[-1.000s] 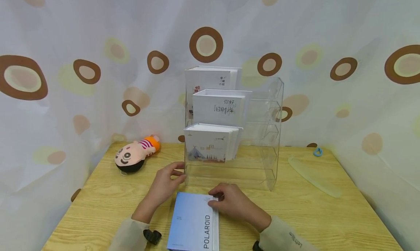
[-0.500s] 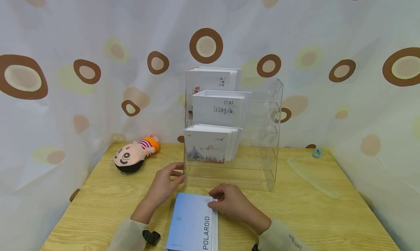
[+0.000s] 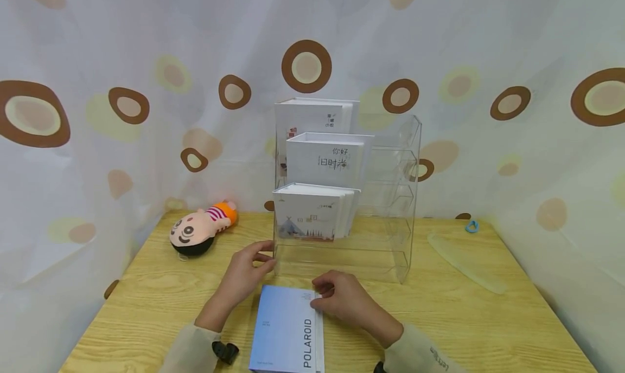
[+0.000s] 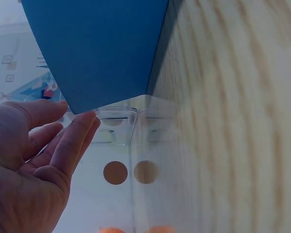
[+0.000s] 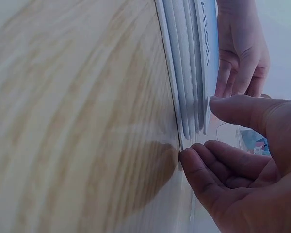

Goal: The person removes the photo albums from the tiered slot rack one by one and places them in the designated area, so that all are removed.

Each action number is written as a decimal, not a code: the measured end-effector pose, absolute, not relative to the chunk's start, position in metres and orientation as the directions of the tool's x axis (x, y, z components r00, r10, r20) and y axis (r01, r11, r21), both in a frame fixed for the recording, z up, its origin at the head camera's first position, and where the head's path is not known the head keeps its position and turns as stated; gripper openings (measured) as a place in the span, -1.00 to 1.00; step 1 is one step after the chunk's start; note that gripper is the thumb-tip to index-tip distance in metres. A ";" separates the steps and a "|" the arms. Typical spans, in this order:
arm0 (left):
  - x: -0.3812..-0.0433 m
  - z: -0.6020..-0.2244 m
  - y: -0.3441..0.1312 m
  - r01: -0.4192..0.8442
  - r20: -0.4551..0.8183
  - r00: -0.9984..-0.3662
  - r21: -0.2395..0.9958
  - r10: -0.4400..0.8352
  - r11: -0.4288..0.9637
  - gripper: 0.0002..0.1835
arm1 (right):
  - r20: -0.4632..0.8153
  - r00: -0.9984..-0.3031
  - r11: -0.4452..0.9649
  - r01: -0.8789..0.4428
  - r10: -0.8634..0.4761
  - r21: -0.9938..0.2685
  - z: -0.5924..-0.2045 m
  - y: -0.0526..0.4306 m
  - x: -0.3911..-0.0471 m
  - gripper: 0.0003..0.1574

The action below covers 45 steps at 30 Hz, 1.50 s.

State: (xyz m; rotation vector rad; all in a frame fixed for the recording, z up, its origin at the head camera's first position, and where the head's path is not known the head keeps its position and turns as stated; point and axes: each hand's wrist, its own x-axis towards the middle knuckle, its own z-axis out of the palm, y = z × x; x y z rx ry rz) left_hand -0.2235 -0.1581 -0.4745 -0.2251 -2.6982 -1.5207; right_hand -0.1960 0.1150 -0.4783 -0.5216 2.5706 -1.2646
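Patterned sheet (image 3: 342, 15): white, with brown-ringed spots; hung behind the tabletop.

Tabletop (image 3: 493, 329): light wood grain.

Clear rack (image 3: 403, 216): tiered; upright between the middle of the tabletop and its back edge.

Blue book (image 3: 283, 329): lies flat, cover up, in front of the rack, toward the tabletop's near edge. Long axis runs near to back, far end pointing at the rack's front. "POLAROID" lettering reads away from the person along the right border; layered white edge faces right, blue side faces left. Near end lies at the bottom of the head view.

White books, three: top (image 3: 310, 115), middle (image 3: 319, 159) and lowest (image 3: 305, 213); stepped one above another in the rack's left half.

Plush doll (image 3: 205, 229): on its back near the tabletop's back left corner, head toward the near edge.

Pale translucent strip (image 3: 464, 264): curved; slants from the back edge toward the right edge.

Left hand (image 3: 244, 275): at the rack's lower left side; thumb and fingers slightly parted.

Right hand (image 3: 344, 302): pinches the blue book's far right corner, thumb above, fingers below.

Blue ring (image 3: 471, 226): small; near the back right corner.
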 end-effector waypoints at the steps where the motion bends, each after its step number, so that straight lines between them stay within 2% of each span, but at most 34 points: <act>1: -0.224 -0.474 -0.158 0.149 0.107 -0.988 0.846 0.110 0.512 -0.52 | -0.050 -0.912 0.566 -0.209 -0.408 -0.798 -0.478 0.115 -0.196 -0.47; 20: -0.225 -0.476 -0.158 0.136 0.095 -0.990 0.840 0.104 0.525 -0.50 | -0.032 -0.915 0.549 -0.213 -0.402 -0.808 -0.479 0.115 -0.194 -0.44; 31: -0.224 -0.477 -0.157 0.155 0.118 -0.988 0.834 0.104 0.529 -0.51 | -0.025 -0.940 0.581 -0.190 -0.341 -0.792 -0.479 0.113 -0.192 -0.45; 39: -0.226 -0.477 -0.158 0.147 0.109 -0.989 0.847 0.103 0.511 -0.51 | -0.016 -0.965 0.525 -0.128 -0.260 -0.842 -0.456 0.122 -0.196 -0.46; 45: -0.227 -0.481 -0.160 0.152 0.115 -0.988 0.853 0.104 0.498 -0.53 | 0.054 -0.980 0.508 -0.147 -0.193 -0.849 -0.432 0.134 -0.204 -0.53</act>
